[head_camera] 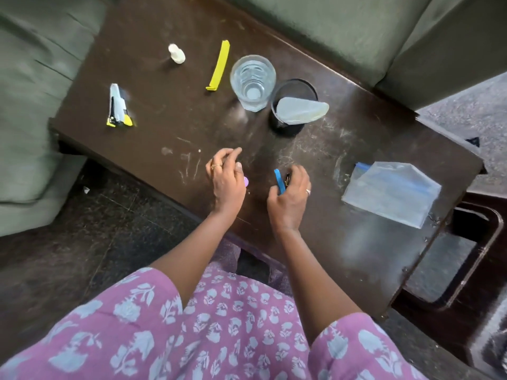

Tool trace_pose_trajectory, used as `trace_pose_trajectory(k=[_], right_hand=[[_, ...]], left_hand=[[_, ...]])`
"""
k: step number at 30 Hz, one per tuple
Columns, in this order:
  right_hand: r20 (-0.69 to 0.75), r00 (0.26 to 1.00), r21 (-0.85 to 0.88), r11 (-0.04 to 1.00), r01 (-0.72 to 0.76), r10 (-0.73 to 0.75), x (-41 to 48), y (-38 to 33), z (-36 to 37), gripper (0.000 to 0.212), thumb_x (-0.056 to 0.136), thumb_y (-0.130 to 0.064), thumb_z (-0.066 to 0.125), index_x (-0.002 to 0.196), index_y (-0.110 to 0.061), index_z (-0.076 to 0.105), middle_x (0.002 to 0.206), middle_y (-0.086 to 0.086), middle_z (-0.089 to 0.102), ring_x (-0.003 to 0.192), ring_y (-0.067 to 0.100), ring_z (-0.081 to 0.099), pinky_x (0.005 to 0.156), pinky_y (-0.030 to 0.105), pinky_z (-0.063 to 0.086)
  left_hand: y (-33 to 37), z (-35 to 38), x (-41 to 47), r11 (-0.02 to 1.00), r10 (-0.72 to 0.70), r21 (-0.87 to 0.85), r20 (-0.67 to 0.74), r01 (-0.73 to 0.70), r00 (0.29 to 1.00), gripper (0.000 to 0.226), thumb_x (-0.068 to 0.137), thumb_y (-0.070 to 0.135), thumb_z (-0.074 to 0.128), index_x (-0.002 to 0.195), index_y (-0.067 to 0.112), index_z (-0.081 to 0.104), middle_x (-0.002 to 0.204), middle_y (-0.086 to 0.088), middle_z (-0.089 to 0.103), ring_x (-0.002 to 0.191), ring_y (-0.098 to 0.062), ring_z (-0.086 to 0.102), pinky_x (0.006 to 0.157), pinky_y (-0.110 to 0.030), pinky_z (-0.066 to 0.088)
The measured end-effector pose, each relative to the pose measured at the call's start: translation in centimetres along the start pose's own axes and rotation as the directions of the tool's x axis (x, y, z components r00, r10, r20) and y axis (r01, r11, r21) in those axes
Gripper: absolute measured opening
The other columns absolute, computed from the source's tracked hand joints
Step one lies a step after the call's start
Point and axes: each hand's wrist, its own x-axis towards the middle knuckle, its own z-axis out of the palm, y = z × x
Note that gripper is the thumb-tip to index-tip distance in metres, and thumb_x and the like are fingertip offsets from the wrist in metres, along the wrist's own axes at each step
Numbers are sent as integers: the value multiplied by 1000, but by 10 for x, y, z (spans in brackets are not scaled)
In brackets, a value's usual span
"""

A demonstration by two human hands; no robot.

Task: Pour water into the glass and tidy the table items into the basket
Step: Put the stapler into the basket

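Observation:
A clear glass (252, 81) holding water stands at the middle back of the dark table (170, 111). Right beside it is a black mesh basket (292, 108) with a pale translucent item (301, 109) leaning out of it. My right hand (290, 196) grips a blue clip (279, 180) together with a small dark item near the front edge. My left hand (226, 179) hovers just left of it, fingers loosely curled; a small purple thing (54, 181) shows under its thumb, and I cannot tell whether it is held.
On the table lie a yellow clip (219, 65), a small white bottle (176, 54), a yellow-and-white packet (118, 106) at the left, and a clear zip bag (392, 193) at the right. Green sofa cushions surround the table. A dark stool stands at the right.

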Motion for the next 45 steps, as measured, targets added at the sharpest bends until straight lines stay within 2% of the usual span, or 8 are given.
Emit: trace_pose_trajectory(k=[4, 8, 16, 21, 27, 35, 41, 45], right_hand=[[42, 984, -1, 985, 171, -171, 12, -35, 22, 45, 61, 13, 60, 105, 9, 59, 115, 25, 58, 102, 43, 57, 91, 45, 47], [81, 962, -8, 964, 264, -263, 25, -60, 45, 43, 60, 14, 59, 103, 8, 59, 115, 22, 59, 97, 41, 57, 91, 32, 40], [163, 938, -36, 948, 316, -306, 37, -87, 74, 43, 61, 12, 59, 103, 4, 60, 117, 18, 59, 94, 39, 56, 86, 33, 44], [174, 937, -39, 949, 314, -303, 41, -90, 78, 40, 62, 12, 60, 101, 3, 60, 116, 19, 59, 94, 39, 56, 83, 39, 49], [165, 933, -39, 943, 330, -320, 43, -85, 67, 41, 61, 14, 61, 100, 5, 60, 115, 21, 60, 95, 40, 57, 84, 41, 50], [96, 939, -27, 942, 335, -331, 36, -53, 33, 38, 59, 15, 63, 96, 5, 61, 112, 23, 61, 100, 31, 54, 84, 42, 50], [48, 961, -42, 961, 273, -271, 24, -22, -6, 36, 57, 17, 62, 92, 6, 64, 109, 22, 62, 90, 40, 61, 86, 35, 45], [23, 970, -47, 969, 243, -243, 17, 4, -37, 37, 60, 15, 65, 95, 5, 65, 111, 22, 63, 92, 40, 61, 86, 36, 47]], left_hand=[[-35, -28, 41, 995, -60, 68, -92, 66, 994, 32, 90, 5, 47, 119, 8, 59, 123, -14, 53, 111, -29, 51, 102, -36, 27], [-71, -56, 84, 971, -171, 132, -202, 200, 964, 36, 89, 14, 49, 125, 17, 53, 132, -7, 46, 111, -26, 50, 101, -30, 23], [-133, -96, 187, 774, -536, 209, -286, 598, 794, 85, 79, 44, 63, 143, 7, 21, 150, -14, 23, 133, -31, 30, 111, -34, 20], [-141, -99, 204, 761, -567, 218, -235, 612, 789, 41, 86, 20, 55, 124, 5, 49, 133, -16, 46, 124, -32, 42, 99, -39, 38], [-140, -96, 191, 757, -568, 215, -249, 617, 784, 36, 83, 15, 56, 117, 5, 54, 127, -18, 51, 119, -32, 47, 98, -36, 39], [-96, -60, 124, 899, -397, 85, -256, 430, 881, 36, 79, 18, 57, 115, 11, 58, 121, -12, 56, 112, -28, 51, 92, -35, 39], [-39, -26, 61, 993, -88, 64, -140, 98, 986, 34, 71, 10, 62, 105, 9, 66, 109, -14, 63, 99, -32, 55, 85, -30, 37], [-2, -3, 25, 991, 122, 55, -51, -119, 991, 34, 68, 3, 63, 102, 5, 68, 102, -17, 65, 96, -35, 57, 86, -29, 40]])
